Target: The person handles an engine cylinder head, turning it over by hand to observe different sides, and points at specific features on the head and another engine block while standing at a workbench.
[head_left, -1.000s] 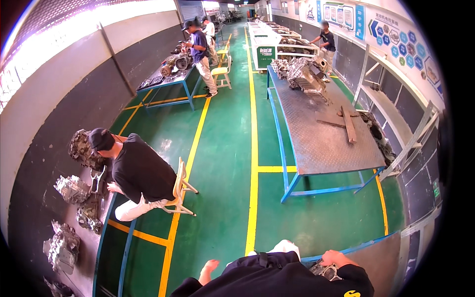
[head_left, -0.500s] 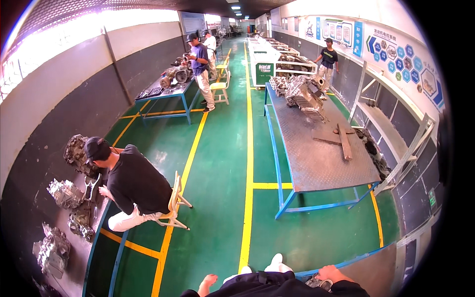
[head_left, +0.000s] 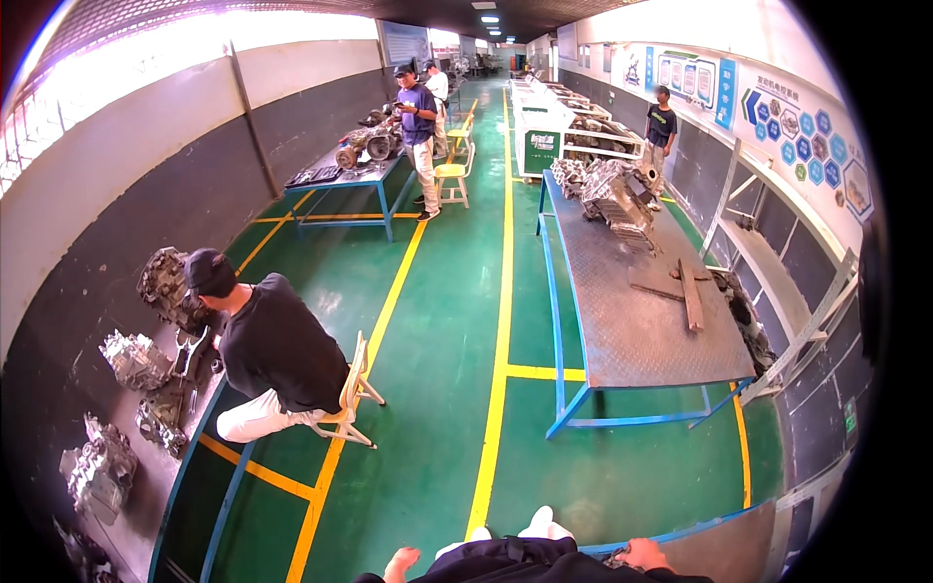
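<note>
At the lower edge, my left hand [head_left: 401, 561] hangs beside my body with loosely bent fingers and nothing visible in it. My right hand [head_left: 643, 555] is low at the edge of a brown-topped table [head_left: 727, 547]. Its fingers are curled over a small grey metal part [head_left: 614, 559], mostly hidden by the hand and my dark clothing. What kind of part it is, I cannot make out. My white shoes [head_left: 540, 517] point forward on the green floor.
Ahead right stands a blue-framed metal table [head_left: 641, 321] bearing a gearbox [head_left: 622, 199] and rusty bars [head_left: 690, 296]. On the left, a seated person [head_left: 277, 340] works at a bench with several engine parts [head_left: 100, 466]. Other people stand farther back; a metal rack [head_left: 777, 262] lines the right wall.
The view has shifted slightly, so the far scene sits more to the right. Both my hands stay low, about where they were. The seated person has turned a little toward the bench.
</note>
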A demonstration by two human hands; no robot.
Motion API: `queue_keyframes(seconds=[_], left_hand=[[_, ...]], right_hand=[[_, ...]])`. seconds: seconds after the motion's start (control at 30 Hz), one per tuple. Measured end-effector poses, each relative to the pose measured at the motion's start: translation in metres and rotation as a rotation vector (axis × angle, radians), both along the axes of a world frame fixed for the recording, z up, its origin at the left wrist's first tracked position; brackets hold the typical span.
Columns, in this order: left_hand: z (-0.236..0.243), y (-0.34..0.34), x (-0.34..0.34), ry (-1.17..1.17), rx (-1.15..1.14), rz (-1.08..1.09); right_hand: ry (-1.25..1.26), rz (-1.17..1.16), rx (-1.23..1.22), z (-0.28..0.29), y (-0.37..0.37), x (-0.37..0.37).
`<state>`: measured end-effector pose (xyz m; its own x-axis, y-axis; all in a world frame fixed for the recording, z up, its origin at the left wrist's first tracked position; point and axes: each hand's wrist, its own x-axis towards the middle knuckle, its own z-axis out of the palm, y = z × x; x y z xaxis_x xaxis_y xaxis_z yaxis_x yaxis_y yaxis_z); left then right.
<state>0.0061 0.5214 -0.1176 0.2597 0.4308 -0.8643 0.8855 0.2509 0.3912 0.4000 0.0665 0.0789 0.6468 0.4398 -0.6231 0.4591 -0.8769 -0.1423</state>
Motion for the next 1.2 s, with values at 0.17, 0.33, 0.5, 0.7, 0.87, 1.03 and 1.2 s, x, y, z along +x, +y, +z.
queue_keyframes(seconds=[0.17,0.33,0.5,0.7,0.87,1.03,1.2], left_hand=[[-0.033,-0.006,-0.013,0.037,-0.013,-0.033],[-0.021,0.011,0.0,0.015,-0.009,-0.065],[0.003,0.034,0.023,0.023,0.091,-0.179],[-0.01,0.022,0.03,-0.076,0.104,-0.074],[-0.004,0.016,0.029,-0.082,0.172,-0.363],[0.0,0.012,0.037,0.012,0.052,-0.361],[-0.038,0.023,0.058,-0.027,0.154,-0.38]], right_hand=[[-0.054,-0.175,0.084,0.062,0.027,-0.053],[-0.126,-0.213,-0.033,0.042,0.027,-0.055],[-0.321,-0.139,-0.003,0.062,0.035,-0.068],[-0.3,-0.2,0.067,0.014,0.013,-0.063],[-0.46,-0.341,0.318,-0.019,0.011,-0.069],[-0.475,-0.302,0.38,-0.029,0.009,-0.066],[-0.477,-0.3,0.364,-0.031,0.004,-0.067]])
